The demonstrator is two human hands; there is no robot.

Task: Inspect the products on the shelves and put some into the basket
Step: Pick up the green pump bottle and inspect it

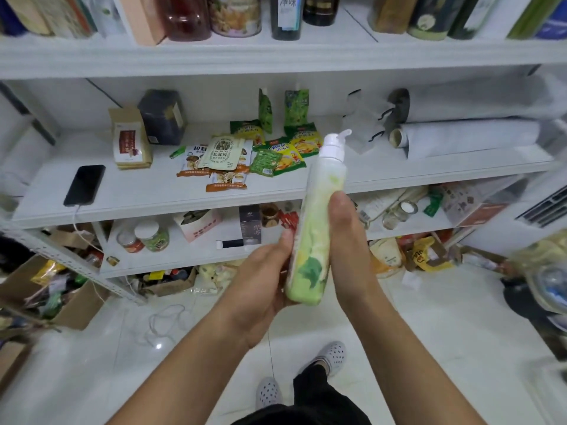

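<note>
Looking down past my arms, I see a pale tiled floor (pixel 214 348) and white metal shelving (pixel 190 197). I hold a green pump bottle (pixel 316 228) upright in front of the middle shelf's edge, my left hand (pixel 260 277) cupping its lower side with the thumb on it, my right hand (pixel 346 240) wrapped round the other side. Behind the bottle on that shelf lie seasoning packets (pixel 245 154); left of them a black phone (pixel 85 184) lies charging. Cardboard boxes (pixel 55 289) sit on the floor, below and left of the bottle.
</note>
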